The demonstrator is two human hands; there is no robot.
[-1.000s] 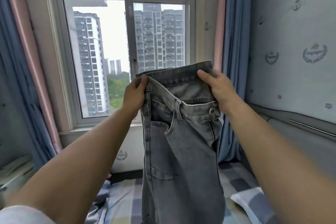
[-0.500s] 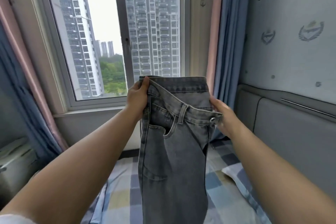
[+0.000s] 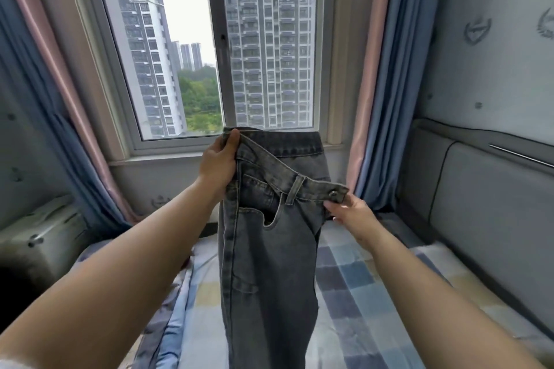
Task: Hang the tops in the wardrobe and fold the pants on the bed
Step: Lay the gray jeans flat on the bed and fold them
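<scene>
Bed (image 3: 374, 293) fills the lower frame, checked sheet, padded headboard at right; window (image 3: 221, 48) takes the upper centre, curtains either side

Jeans (image 3: 266, 263) hang centre frame, grey denim, held up by the waistband over the bed; legs drop out of the bottom edge, so I can't tell if the hems touch the sheet. No tops or wardrobe in view

Handling, judging by look: medium weight, limp overall but the denim has body, should hold a crease once pressed flat. Not slippery, not fragile. Waistband and seams are the stiff, thick parts, so those are the grab points; the pocket openings and open fly will gape if pulled there

Left hand (image 3: 218, 162) sits higher, centre frame, thumb and fingers pinching the waistband's side-seam corner
Right hand (image 3: 350, 210) sits lower right of centre, fingers curled round the button end of the waistband, metal button (image 3: 333, 194) just above the fingertips

Band runs tilted, high left to low right. Best grip for folding looks like both waistband ends, level them, then lay the legs flat on the sheet
</scene>
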